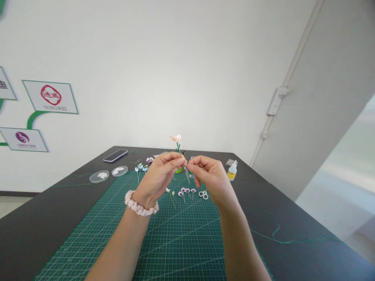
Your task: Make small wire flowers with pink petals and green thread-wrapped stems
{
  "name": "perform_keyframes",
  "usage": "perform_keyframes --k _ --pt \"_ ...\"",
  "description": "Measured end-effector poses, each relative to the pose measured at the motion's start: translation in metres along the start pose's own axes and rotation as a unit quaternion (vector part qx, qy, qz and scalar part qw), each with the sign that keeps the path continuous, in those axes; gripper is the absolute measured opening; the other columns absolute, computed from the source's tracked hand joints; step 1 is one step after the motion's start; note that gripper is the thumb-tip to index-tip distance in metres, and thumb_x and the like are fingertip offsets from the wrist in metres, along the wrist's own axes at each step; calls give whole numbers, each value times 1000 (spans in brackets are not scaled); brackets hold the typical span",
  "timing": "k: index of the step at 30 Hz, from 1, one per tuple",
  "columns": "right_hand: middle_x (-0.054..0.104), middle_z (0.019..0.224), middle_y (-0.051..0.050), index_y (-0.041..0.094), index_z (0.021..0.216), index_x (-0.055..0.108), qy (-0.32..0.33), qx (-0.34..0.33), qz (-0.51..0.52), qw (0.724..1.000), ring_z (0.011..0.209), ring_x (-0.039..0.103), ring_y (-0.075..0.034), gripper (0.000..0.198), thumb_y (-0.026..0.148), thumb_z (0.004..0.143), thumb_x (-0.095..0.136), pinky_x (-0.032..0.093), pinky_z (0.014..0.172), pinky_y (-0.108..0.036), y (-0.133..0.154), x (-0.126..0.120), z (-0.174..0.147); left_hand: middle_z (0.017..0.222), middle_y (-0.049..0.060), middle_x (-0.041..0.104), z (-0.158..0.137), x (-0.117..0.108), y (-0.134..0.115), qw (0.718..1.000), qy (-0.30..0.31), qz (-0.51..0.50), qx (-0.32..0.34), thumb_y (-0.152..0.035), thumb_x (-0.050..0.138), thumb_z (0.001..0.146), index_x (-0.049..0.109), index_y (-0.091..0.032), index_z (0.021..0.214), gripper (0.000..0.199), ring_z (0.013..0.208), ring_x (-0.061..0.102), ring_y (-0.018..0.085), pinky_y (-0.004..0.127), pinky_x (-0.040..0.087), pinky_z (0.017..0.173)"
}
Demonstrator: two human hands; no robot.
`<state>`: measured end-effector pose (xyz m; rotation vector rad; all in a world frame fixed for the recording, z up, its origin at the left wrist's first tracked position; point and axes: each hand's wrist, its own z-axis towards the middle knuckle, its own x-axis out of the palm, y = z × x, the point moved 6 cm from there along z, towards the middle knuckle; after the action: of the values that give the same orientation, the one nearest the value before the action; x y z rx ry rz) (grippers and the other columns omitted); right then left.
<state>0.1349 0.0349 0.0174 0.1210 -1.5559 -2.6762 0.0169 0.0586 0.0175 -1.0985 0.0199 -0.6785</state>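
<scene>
Above the far part of the green cutting mat (175, 242), my left hand (161, 171) pinches the green stem of an artificial flower (175, 138). Its pale pink petals point up, over my fingertips. My right hand (209, 175) is closed, thumb and forefinger together close to the lower stem; whatever lies between them is too small to make out. Below the hands, several purple loop-shaped petals on wires (186, 191) lie on the mat. White-handled scissors (203, 194) rest to their right, and a small white bud on a stem (170, 195) to their left.
On the black table (293, 218) stand a glue bottle with a yellow label (232, 171) at right and two shallow dishes with white pieces (99, 176) at left. A phone (115, 155) lies farther back. Blue wired leaves (140, 168) sit near the mat; green thread (281, 242) trails at right.
</scene>
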Motion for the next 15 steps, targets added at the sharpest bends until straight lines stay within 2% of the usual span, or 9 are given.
perform_keyframes --k 6,15 --pt "50 52 7 17 70 64 28 5 52 998 37 38 -3 16 32 76 67 30 37 -20 -5 2 1 66 0 61 0 1 1 1000 22 -22 -6 -28 76 69 71 -18 62 13 70 49 12 26 39 73" --pt "52 58 5 18 67 64 67 33 99 992 37 40 -3 16 31 72 70 23 35 -21 -4 10 1 83 1 61 -1 2 6 995 38 -75 -44 -28 80 66 72 -17 63 14 81 51 13 25 42 77"
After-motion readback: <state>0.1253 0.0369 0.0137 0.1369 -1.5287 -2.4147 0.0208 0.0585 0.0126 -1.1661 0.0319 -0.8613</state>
